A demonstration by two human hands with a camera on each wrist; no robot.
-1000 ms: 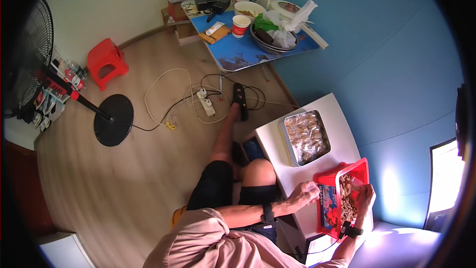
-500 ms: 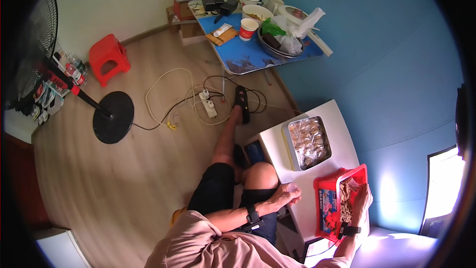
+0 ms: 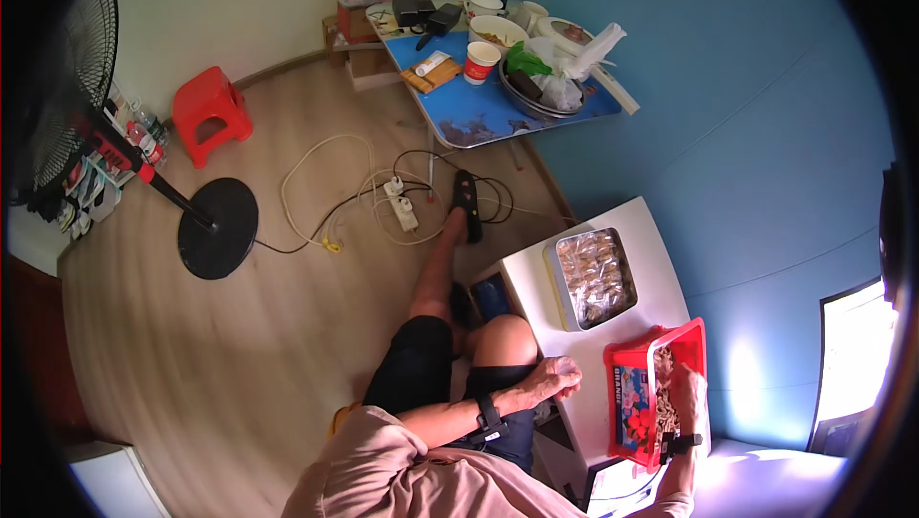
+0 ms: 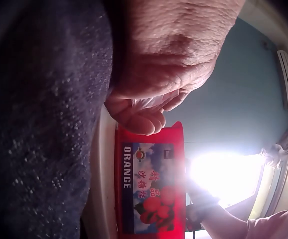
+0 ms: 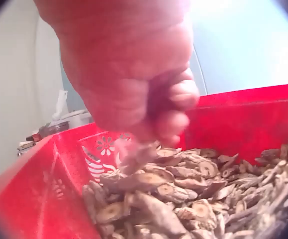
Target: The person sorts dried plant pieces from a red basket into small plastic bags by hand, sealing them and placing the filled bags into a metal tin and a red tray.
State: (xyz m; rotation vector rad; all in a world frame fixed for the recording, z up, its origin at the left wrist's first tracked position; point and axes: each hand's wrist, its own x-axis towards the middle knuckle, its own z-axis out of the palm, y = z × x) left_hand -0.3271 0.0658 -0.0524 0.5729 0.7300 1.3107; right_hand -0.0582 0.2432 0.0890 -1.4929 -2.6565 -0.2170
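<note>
A red plastic basket [image 3: 622, 355] with an ORANGE label stands on a white cabinet, holding many dried root slices [image 5: 204, 209]. My right hand [image 3: 687, 394] reaches down inside it, fingers curled, their tips right at the slices. A pale, blurred slice [image 5: 136, 158] shows under the thumb and fingers, which pinch it. Near the cabinet's edge, above the knee, my left hand [image 3: 553, 379] curls round a piece of clear plastic [image 4: 154, 101], mostly hidden by the fingers. Beyond the basket, a square tin [image 3: 565, 293] is filled with small clear packets [image 3: 595, 274].
The white cabinet top [image 3: 536, 274] adjoins a blue wall. A low blue table [image 3: 459, 116] bears bowls, a paper cup [image 3: 481, 63] and bags. On the floor are a power strip [image 3: 400, 207] with loose cords, a red stool [image 3: 211, 116] and a standing fan [image 3: 218, 229].
My left hand has drawn back from the basket's near side toward the knee. My right hand has moved from the far rim down into the slices. The tin has stayed put.
</note>
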